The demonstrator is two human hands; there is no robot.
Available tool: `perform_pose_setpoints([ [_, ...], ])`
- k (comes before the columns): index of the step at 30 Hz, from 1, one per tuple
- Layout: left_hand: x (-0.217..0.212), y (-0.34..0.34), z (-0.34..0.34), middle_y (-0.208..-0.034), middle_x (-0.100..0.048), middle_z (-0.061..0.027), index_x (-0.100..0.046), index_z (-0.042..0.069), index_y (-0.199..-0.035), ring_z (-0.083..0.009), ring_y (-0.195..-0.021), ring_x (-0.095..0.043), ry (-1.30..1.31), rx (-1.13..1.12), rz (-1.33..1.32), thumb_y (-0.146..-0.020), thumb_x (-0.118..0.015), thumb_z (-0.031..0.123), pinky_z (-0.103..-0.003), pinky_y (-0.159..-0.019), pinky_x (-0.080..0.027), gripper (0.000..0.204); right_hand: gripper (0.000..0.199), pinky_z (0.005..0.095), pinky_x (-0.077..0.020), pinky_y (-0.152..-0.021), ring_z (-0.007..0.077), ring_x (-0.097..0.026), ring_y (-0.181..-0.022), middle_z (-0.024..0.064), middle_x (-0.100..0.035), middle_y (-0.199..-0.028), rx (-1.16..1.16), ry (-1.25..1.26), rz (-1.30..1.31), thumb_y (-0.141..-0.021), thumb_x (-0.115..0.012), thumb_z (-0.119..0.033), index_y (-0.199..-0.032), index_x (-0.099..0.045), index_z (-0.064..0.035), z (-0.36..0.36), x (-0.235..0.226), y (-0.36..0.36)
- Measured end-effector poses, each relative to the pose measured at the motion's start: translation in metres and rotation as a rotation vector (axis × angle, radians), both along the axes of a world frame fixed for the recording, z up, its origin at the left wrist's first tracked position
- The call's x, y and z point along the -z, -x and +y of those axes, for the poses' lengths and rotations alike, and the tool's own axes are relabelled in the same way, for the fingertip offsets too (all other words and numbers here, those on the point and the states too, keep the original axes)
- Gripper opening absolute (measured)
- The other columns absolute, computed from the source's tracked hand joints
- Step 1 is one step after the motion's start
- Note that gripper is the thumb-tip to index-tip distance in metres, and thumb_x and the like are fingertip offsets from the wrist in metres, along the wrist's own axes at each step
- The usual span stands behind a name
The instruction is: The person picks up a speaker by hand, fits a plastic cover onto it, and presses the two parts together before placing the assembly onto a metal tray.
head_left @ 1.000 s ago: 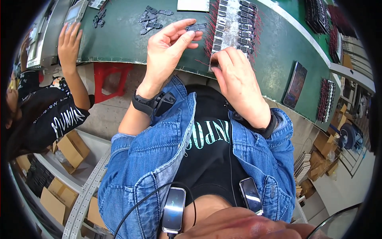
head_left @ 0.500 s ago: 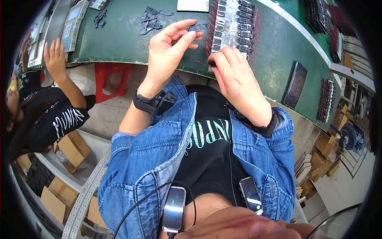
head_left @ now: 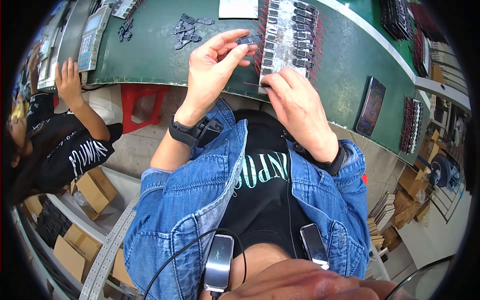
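My left hand (head_left: 214,67) is raised over the green bench's near edge. Its thumb and fingers pinch a small black plastic part (head_left: 247,40) with a rectangular frame shape. My right hand (head_left: 296,102) bends over the near end of a long pale metal fixture (head_left: 285,35), its thumb and index finger pressed together. A thin red wire runs to those fingertips, but what lies between them is hidden. Two rows of black framed parts (head_left: 303,36) sit along the fixture, with red wires sticking out at both sides.
Left of the fixture lies a loose pile of black parts (head_left: 189,31), near a white sheet (head_left: 238,9). A phone (head_left: 371,106) and another wired row (head_left: 411,125) are at right. Far left, a co-worker's hand (head_left: 70,82) is raised beside a keypad machine (head_left: 93,40).
My right hand has drawn slightly back toward me, showing more of the fixture's near end. My left hand stays almost in place, still pinching the black part.
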State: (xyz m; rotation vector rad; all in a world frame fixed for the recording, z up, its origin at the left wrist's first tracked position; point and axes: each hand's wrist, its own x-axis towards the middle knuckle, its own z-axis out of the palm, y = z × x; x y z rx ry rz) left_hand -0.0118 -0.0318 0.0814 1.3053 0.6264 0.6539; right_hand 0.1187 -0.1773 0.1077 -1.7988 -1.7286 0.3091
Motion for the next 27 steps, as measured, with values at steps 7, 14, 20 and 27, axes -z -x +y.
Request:
perform_pose_setpoints([
  [7,-0.005,-0.007,-0.003,-0.103,-0.07,-0.0126,-0.059,-0.002,-0.123,-0.0163,-0.097,-0.068,0.01,0.026,-0.028,-0.095,-0.06,0.005,-0.026,-0.079,-0.057,0.03,0.018,0.0321,-0.0531,-0.074,0.0192,-0.067,-0.08,0.0091,-0.067,-0.095,0.155,0.019,0.727,-0.09,-0.063,-0.002,-0.107,-0.062,-0.0012,-0.01,-0.006,-0.01],
  [14,-0.017,-0.013,-0.011,-0.103,-0.07,-0.0106,-0.059,-0.002,-0.125,-0.0148,-0.097,-0.068,-0.072,0.148,0.02,-0.094,-0.06,0.003,-0.025,-0.08,-0.056,0.032,0.019,0.0311,-0.0563,-0.079,0.0187,-0.068,-0.086,0.014,-0.067,-0.1,0.345,-0.199,1.486,-0.096,-0.058,-0.005,-0.113,-0.059,0.0029,-0.017,0.006,-0.029],
  [20,-0.013,-0.026,-0.02,-0.098,-0.071,-0.0068,-0.063,0.002,-0.123,-0.0104,-0.09,-0.067,-0.118,0.214,0.048,-0.092,-0.061,0.002,-0.023,-0.077,-0.054,0.031,0.021,0.0284,-0.0551,-0.083,0.0155,-0.067,-0.088,0.0108,-0.066,-0.101,0.353,-0.195,1.303,-0.096,-0.058,-0.005,-0.115,-0.059,0.0028,-0.019,0.007,-0.035],
  [27,-0.009,-0.033,-0.022,-0.09,-0.071,-0.0029,-0.066,0.005,-0.12,-0.0064,-0.085,-0.065,-0.17,0.261,0.107,-0.091,-0.063,0.002,-0.021,-0.073,-0.052,0.029,0.021,0.0218,-0.0521,-0.081,0.0087,-0.063,-0.09,0.0048,-0.066,-0.104,0.326,-0.141,0.795,-0.094,-0.062,-0.004,-0.114,-0.062,0.0019,-0.009,0.006,-0.036],
])
